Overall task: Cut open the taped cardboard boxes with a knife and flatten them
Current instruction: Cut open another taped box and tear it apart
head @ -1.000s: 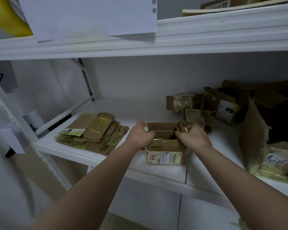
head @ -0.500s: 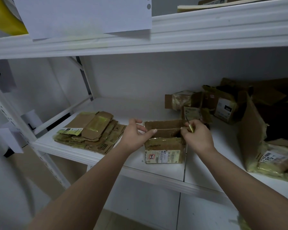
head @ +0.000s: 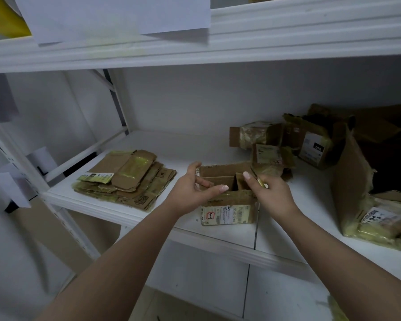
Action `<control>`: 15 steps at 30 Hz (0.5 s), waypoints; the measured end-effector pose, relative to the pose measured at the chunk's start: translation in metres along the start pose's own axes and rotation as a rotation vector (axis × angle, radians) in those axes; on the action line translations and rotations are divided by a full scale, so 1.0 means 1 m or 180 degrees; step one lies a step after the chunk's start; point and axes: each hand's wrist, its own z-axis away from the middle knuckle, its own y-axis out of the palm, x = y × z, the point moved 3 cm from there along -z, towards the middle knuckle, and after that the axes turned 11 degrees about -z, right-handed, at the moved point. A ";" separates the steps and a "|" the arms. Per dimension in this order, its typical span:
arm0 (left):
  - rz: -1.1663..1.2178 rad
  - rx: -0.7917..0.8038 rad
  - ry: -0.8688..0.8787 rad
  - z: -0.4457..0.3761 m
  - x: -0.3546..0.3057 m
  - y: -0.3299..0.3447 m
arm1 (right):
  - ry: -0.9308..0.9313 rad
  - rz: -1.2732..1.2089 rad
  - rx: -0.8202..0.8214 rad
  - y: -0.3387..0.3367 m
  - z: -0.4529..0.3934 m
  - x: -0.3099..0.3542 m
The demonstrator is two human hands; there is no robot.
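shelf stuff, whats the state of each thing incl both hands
box: upright, top open, flaps folded inward
left hand: open, fingers spread at the box's left rim, holding nothing
right hand: grips the knife
knife: held over the box's right side
flat stack: flattened, piled on the shelf
boxes at right: not flattened, some torn open

Left hand [head: 192, 191] open beside box [head: 228, 205]; right hand [head: 270, 193] grips knife [head: 257, 179].

Two hands [head: 192, 191] [head: 272, 195], one open box [head: 227, 205], one knife [head: 258, 179], one stack of flattened cardboard [head: 125, 179], two shelves [head: 148, 218] [head: 241, 42]
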 end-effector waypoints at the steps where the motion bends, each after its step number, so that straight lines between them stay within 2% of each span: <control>1: -0.0010 -0.0032 -0.0013 0.000 0.000 0.000 | -0.0006 -0.0049 -0.0012 -0.001 0.001 -0.001; 6: -0.0041 -0.0259 -0.0021 -0.001 0.001 0.003 | -0.0077 -0.0044 -0.0054 -0.002 0.001 -0.004; 10: -0.0928 -0.0679 0.0713 0.005 -0.005 -0.001 | -0.0124 -0.0042 -0.0117 -0.002 -0.001 -0.007; 12: -0.1476 -0.0642 0.1226 0.006 -0.008 0.003 | -0.0152 -0.0051 -0.0201 -0.002 -0.001 -0.007; 13: -0.1549 -0.0569 0.1356 0.006 -0.008 0.006 | -0.0149 -0.0067 -0.0273 -0.003 0.000 -0.007; 15: -0.1109 -0.0463 0.1166 0.004 -0.011 0.010 | -0.0127 -0.0184 -0.0535 -0.005 0.001 -0.005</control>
